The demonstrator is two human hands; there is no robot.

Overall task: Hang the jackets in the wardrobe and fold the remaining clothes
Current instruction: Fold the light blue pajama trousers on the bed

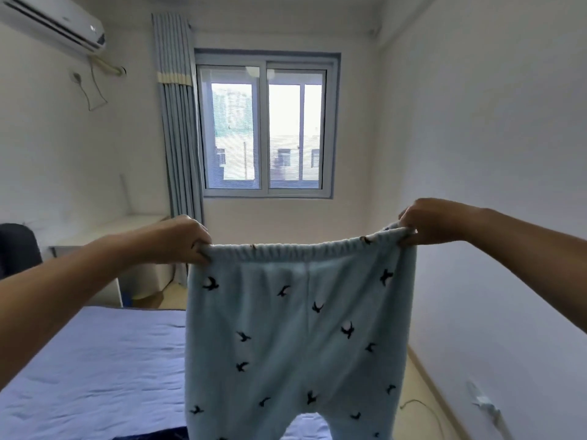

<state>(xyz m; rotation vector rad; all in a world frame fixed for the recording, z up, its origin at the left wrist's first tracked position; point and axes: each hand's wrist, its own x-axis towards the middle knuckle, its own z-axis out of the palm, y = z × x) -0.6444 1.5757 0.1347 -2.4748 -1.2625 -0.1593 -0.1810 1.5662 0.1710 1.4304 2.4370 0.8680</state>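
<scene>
Trousers (295, 328) below and between left hand (178, 241), right hand (428, 222)

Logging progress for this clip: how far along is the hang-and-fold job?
Done: nothing here shows a finished step; no jackets, wardrobe or folded clothes are in view. In hand: the left hand and right hand grip light blue trousers by the waistband, held up and unfolded, beside the bed. Left: folding these trousers, at least.
</scene>
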